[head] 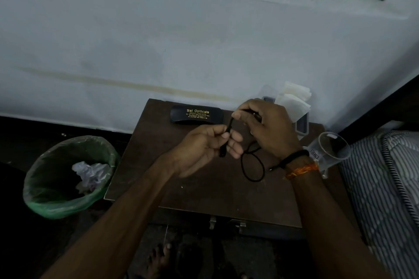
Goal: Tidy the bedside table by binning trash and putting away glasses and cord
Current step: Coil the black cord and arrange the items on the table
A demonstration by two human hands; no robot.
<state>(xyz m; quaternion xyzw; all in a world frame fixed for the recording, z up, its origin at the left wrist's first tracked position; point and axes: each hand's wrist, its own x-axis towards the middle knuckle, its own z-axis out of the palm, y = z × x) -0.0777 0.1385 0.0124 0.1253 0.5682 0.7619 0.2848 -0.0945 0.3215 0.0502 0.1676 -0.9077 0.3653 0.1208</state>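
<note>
The black glasses case (pixel 196 115), lying on the bench (pixel 204 188) at its 12 o'clock edge, bears "Sai Opticals" in gold letters; the smaller gold lines beneath are too fine to read.

Two bare forearms, sleeveless as far as the frame shows, reach in from the bottom edge. The right wrist carries a black corded band (pixel 294 158) and, just below it, a knotted orange thread (pixel 302 171) (frayed strands show along its length). The left hand (pixel 204 149) and left wrist wear nothing. Bare toes (pixel 162 258) show at the bottom of the frame, unshod.
</note>
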